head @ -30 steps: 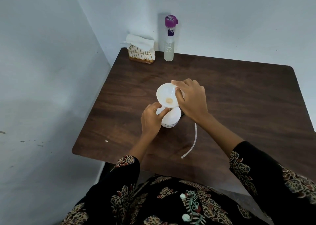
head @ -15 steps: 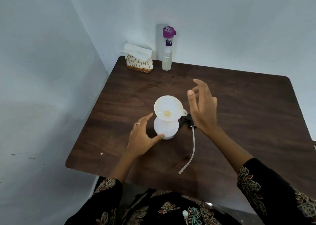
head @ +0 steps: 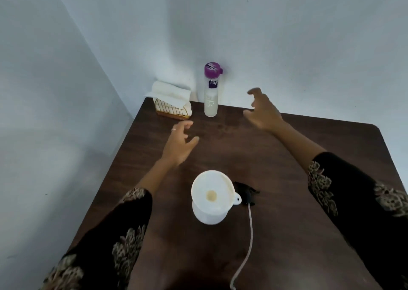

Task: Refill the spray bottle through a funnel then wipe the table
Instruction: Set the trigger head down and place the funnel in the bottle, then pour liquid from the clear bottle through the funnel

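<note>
A white funnel sits upright in the neck of the white spray bottle near the table's front. The black spray head with its long clear tube lies on the table just right of the bottle. A clear bottle with a purple cap stands at the far edge by the wall. My left hand hovers open left of it, fingers spread. My right hand hovers open to its right, fingers curled apart. Neither hand touches anything.
A gold wire holder with white paper napkins stands in the far left corner. The dark wooden table sits in a corner, with walls on its left and far sides.
Both hands have let go of the funnel and spray bottle and moved away toward the purple-capped bottle. The camera has tilted up and closer to the table.
</note>
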### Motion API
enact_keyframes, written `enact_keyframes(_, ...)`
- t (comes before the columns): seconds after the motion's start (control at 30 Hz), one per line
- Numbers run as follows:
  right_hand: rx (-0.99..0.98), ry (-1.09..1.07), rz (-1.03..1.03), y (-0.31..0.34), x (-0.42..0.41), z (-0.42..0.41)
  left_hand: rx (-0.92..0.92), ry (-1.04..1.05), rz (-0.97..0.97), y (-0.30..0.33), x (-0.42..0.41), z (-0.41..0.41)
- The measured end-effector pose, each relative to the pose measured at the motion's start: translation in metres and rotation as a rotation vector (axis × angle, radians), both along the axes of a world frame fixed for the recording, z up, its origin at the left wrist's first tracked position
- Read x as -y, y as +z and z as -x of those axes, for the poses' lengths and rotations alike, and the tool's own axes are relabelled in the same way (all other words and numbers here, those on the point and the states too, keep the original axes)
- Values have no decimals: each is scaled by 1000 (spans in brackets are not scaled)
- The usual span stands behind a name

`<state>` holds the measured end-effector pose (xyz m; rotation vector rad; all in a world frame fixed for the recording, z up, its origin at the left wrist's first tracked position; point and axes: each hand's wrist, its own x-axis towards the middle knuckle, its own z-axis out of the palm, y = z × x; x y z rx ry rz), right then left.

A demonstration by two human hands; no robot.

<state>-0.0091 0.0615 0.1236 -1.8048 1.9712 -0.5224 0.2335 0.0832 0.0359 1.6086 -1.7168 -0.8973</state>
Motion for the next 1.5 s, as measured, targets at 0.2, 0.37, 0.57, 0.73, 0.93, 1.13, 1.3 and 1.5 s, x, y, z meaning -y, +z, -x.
enact_keyframes(0.2,-31,119,51,21,79,-28,-30,-14,-86,1,105,53)
enact_keyframes(0.37,-87,262,43,24,118,-51,-141,74,-46,-3,154,79)
enact_keyframes(0.57,-277,249,152,9,131,-64,-136,99,-52,-5,168,83)
enact_keyframes(0.73,-333,246,175,12,122,-62,16,21,17,6,155,80)
enact_keyframes(0.93,-297,306,100,39,86,-60,31,-5,37,18,111,79)
enact_keyframes(1.13,-331,308,-13,79,41,-54,59,-89,75,45,64,66)
enact_keyframes(1.3,-350,243,-25,108,1,-60,101,-159,150,74,23,55)
enact_keyframes(1.5,-380,279,-68,129,-28,-73,81,-203,188,89,-14,49)
